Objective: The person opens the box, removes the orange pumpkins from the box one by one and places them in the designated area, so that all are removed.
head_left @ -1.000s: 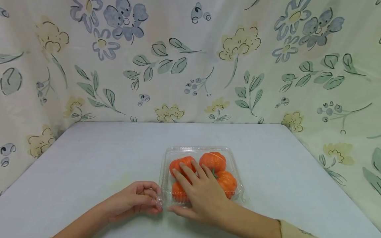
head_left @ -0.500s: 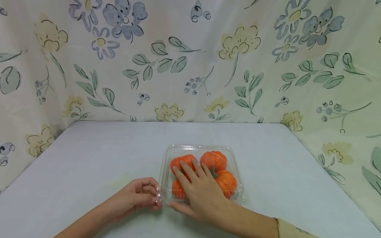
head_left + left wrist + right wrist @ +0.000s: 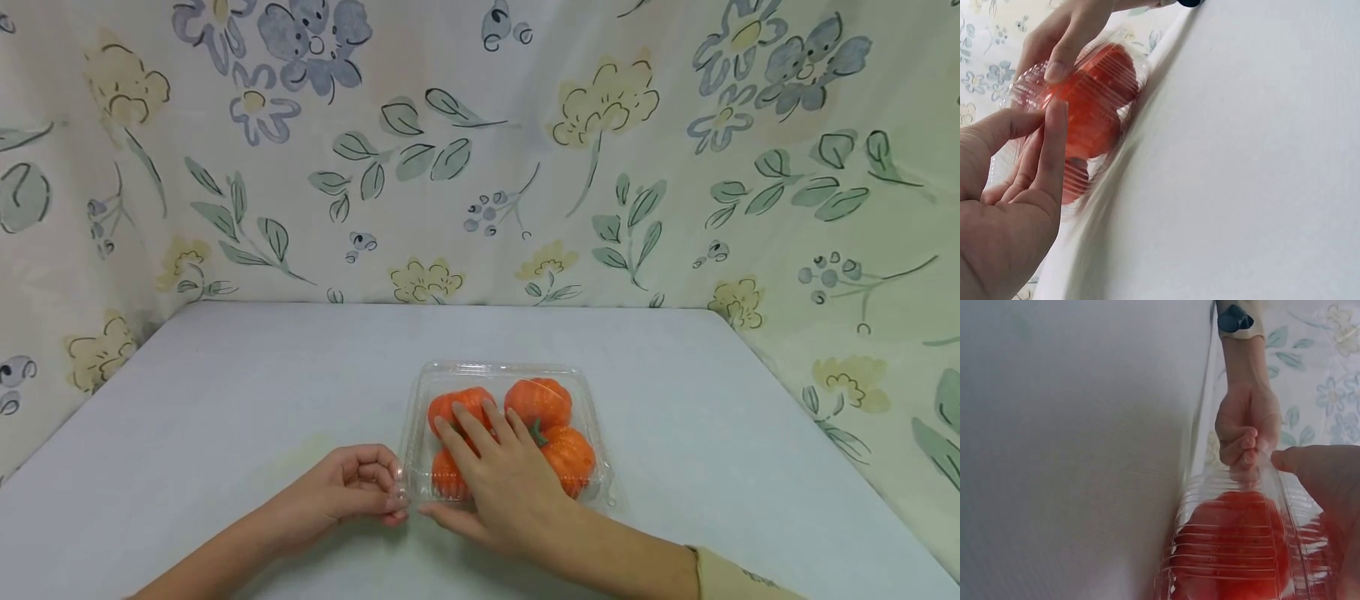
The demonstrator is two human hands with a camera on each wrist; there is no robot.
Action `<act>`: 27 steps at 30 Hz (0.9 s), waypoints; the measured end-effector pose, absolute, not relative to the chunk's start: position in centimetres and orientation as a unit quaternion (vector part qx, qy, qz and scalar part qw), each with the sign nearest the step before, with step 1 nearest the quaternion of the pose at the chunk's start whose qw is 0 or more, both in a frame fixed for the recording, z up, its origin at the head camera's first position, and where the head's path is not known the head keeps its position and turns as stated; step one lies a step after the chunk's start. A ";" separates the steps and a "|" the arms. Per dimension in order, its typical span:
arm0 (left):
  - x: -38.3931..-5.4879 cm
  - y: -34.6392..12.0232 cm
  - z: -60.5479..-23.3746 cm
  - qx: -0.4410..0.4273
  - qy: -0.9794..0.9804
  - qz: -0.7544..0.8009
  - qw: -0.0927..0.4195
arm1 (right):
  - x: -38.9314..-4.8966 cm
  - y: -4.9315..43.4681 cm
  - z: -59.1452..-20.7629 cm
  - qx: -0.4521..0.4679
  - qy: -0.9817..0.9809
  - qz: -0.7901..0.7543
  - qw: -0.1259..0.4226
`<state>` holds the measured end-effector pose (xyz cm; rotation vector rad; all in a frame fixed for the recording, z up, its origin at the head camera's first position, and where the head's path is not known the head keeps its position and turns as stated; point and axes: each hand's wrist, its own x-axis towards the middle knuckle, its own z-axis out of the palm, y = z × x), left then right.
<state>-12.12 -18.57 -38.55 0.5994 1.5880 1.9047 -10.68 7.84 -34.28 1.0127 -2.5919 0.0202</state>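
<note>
A broad, plain white table carried a ribbed clear plastic box, which rested directly on its top, slightly right of the middle, toward the near side.

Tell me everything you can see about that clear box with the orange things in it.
The clear box looks like thin, shiny plastic, roughly square, with rounded corners, ribbed sides and a small tab at its near right corner. It sits on the white table, its lid apparently down; whether it is latched I can't tell. Four orange pumpkin-like things show inside. The left hand has its grip on the near left corner, and the right hand rests spread across the top.
</note>
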 end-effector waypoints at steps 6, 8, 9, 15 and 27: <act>-12.3 -19.0 -38.4 0.216 0.577 0.717 0.325 | -10.7 7.9 -34.2 0.360 -0.917 0.007 0.173; -12.4 -19.1 -38.3 0.211 0.577 0.717 0.331 | -10.7 8.0 -34.1 0.362 -0.917 0.010 0.169; -12.4 -19.1 -38.3 0.208 0.578 0.716 0.332 | -10.7 8.0 -34.1 0.363 -0.917 0.012 0.166; -12.4 -19.2 -38.1 0.202 0.598 0.708 0.317 | -10.7 8.6 -33.8 0.372 -0.915 0.017 0.157; -12.2 -19.1 -37.5 0.194 0.652 0.686 0.260 | -10.7 10.5 -33.1 0.370 -0.921 0.053 0.112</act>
